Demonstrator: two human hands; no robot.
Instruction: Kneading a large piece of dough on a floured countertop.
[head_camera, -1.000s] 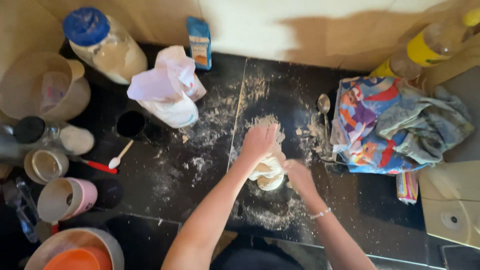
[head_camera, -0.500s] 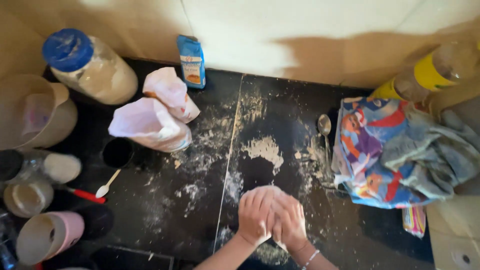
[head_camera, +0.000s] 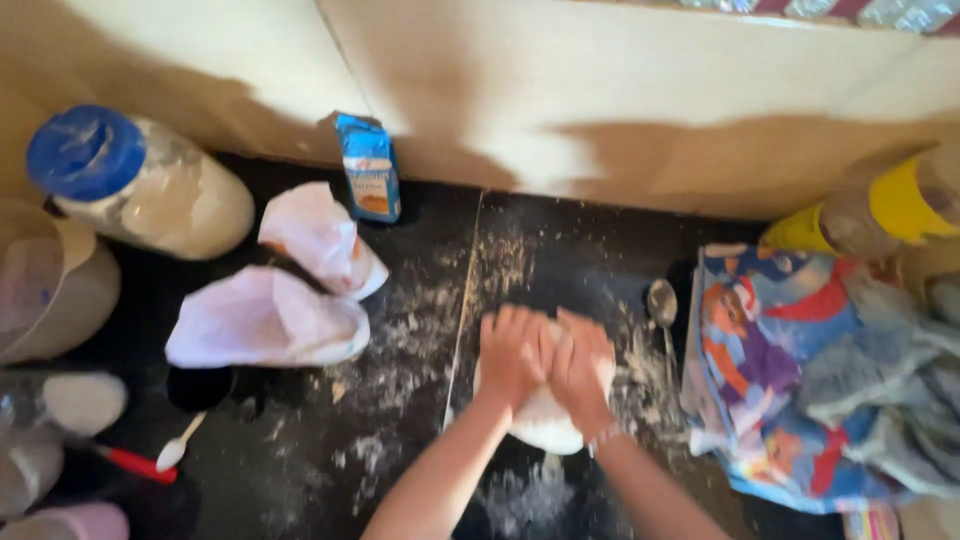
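Head view: left hand (head_camera: 513, 352) and right hand (head_camera: 583, 362) side by side, fingers flat and spread, pressing on pale dough (head_camera: 545, 428) on the floured dark counter (head_camera: 400, 400); kneading step, judging by the press; next fold needs curled fingers; metal spoon (head_camera: 661, 302) just right, paper bags (head_camera: 270, 320) left.

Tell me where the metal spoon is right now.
In the head view, the metal spoon lies on the floured dark counter, right of the right hand, beside the colourful cloth.
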